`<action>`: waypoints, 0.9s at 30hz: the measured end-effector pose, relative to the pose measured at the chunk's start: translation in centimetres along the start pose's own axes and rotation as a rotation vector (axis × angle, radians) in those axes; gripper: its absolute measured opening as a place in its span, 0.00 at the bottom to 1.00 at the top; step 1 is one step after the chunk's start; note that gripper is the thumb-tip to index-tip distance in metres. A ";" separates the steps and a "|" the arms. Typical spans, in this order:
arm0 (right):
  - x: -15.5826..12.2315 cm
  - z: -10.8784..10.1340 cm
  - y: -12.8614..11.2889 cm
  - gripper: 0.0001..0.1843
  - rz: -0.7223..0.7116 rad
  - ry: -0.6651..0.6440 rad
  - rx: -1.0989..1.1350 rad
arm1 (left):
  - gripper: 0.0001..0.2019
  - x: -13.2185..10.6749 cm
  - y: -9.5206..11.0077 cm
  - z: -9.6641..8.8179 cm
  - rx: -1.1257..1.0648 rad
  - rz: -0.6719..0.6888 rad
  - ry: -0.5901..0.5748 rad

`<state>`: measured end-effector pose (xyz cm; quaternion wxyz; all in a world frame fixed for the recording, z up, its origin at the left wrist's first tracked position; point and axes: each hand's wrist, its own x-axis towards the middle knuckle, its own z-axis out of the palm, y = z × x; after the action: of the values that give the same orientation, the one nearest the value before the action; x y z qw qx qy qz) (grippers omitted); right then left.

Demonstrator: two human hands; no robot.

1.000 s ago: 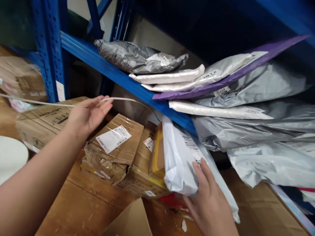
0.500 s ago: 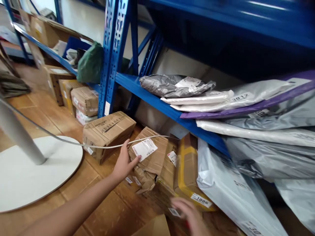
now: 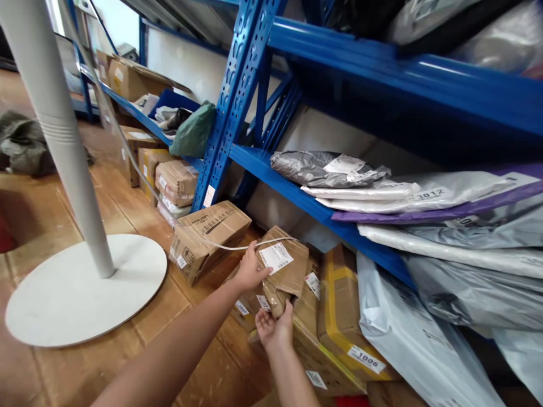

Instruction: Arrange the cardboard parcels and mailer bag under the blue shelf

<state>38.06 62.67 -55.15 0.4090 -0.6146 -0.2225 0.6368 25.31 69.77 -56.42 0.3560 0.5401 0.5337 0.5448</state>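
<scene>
A worn cardboard box [image 3: 299, 263] with a white label lies tilted on other cartons under the shelf. My left hand [image 3: 251, 272] is closed over its left side, fingers at the upper edge and thumb near the label. At the box's crumpled, partly torn near end is my right hand [image 3: 274, 329], palm up. Its thumb touches the near edge beside a dark gap; the other fingers are loosely bent and apart from the thumb. A thin white cable [image 3: 231, 247] runs across the far part of the box, close to my left fingertips.
A yellow-taped carton [image 3: 339, 294] marked 1006 and a large pale plastic parcel [image 3: 394, 311] stand to the right. Another carton [image 3: 212, 229] sits left, by the blue rack post [image 3: 227, 113]. Bagged parcels [image 3: 382, 198] overhang the shelf. A white round pedestal base [image 3: 51, 299] stands on the floor.
My right hand has moved up and left to the near end of the box. My left hand stays on the box's left side. The view has shifted, showing more of the pedestal.
</scene>
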 end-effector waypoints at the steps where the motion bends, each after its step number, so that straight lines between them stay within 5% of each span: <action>1: 0.1 0.1 0.0 0.29 0.015 0.048 0.037 | 0.47 0.1 0.0 0.2 -0.009 0.022 -0.001; 6: 0.2 0.6 2.0 0.30 -0.011 0.153 0.118 | 0.42 -0.4 -0.7 -1.0 -0.073 0.162 -0.055; 10: 0.2 -0.6 5.4 0.42 -0.166 0.153 0.004 | 0.19 -3.9 -3.4 -4.6 0.027 0.324 -0.048; 13: 0.5 -1.6 7.4 0.40 -0.212 0.098 -0.169 | 0.14 -5.3 -5.8 -9.0 0.207 0.161 0.469; 16: 1.2 -1.5 8.6 0.33 -0.247 -0.012 -0.287 | 0.27 -3.1 -7.3 -14.6 0.240 -0.122 0.839; 18: 1.7 -0.8 8.9 0.32 -0.283 -0.086 -0.328 | 0.32 -0.6 -7.9 -17.7 0.174 -0.280 0.829; 21: 2.0 0.6 8.7 0.33 -0.305 -0.172 -0.385 | 0.31 2.0 -8.5 -19.9 0.045 -0.375 0.634; 27: 3.0 6.0 7.9 0.35 -0.238 -0.318 -0.393 | 0.30 0.4 -9.0 -17.4 0.052 -0.411 0.550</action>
<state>30.62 61.87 -62.30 0.3139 -0.5441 -0.4736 0.6173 6.65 68.35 -62.36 0.2871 0.2633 0.7210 0.5730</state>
